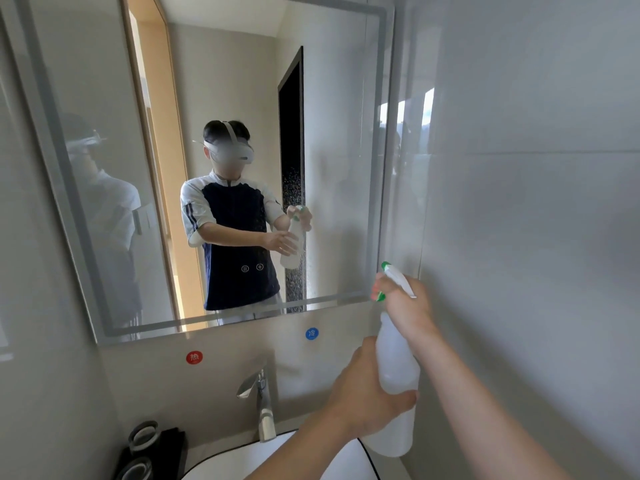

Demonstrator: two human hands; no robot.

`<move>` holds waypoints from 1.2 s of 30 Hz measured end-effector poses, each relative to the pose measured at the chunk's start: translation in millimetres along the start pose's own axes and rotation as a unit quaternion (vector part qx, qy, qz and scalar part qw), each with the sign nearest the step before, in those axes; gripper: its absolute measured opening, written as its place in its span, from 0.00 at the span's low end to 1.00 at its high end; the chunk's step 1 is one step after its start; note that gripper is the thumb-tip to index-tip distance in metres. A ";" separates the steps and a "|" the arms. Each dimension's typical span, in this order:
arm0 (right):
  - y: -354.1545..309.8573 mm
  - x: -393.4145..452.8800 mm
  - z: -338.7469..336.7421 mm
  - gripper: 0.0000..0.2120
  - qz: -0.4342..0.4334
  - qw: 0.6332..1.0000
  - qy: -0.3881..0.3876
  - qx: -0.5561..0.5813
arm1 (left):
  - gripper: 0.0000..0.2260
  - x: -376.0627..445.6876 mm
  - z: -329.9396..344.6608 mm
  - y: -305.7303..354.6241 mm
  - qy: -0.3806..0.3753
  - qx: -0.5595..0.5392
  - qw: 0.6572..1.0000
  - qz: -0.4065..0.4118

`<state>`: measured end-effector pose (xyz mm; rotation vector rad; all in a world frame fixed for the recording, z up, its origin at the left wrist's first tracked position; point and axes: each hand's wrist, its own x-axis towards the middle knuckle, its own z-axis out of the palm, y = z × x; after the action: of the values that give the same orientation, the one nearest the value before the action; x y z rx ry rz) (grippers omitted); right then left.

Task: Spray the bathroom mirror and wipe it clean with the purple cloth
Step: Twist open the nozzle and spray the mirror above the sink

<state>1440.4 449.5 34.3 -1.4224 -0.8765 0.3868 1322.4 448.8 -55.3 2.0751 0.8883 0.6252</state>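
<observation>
The spray bottle, white and translucent with a green-tipped nozzle, is held upright in front of the lower right corner of the mirror, nozzle toward the glass. The right hand wraps the bottle's neck from behind, fingers curled over the green trigger; how far the trigger is squeezed cannot be told. The left hand grips the bottle's body lower down, fingers curled round its near side and thumb across the front. Fine droplets speckle the mirror's lower right area, seen against the dark doorway reflected there. The mirror also reflects the person holding the bottle with both hands. The purple cloth cannot be seen. Below the mirror, on the wall, sit a red sticker and a blue sticker, with a chrome tap between them over the white basin. A black tray with two glasses stands left of the basin. A grey tiled wall closes in just right of the bottle.
</observation>
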 end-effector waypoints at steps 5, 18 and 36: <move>-15.5 11.4 0.2 0.16 -0.030 1.000 0.008 0.001 | 0.36 8.9 -14.5 9.9 0.014 0.007 1.000 0.020; -42.0 28.2 0.5 0.15 -0.043 0.999 0.009 0.028 | 0.34 12.0 -30.7 30.2 0.028 -0.013 0.998 0.046; -89.7 48.4 1.9 0.21 -0.078 0.996 0.024 0.019 | 0.39 21.5 -53.8 68.7 0.107 -0.004 0.990 0.087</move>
<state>1446.6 471.2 133.7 -1.3133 -0.9305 0.2494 1325.9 459.0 34.0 2.1221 0.8251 0.9577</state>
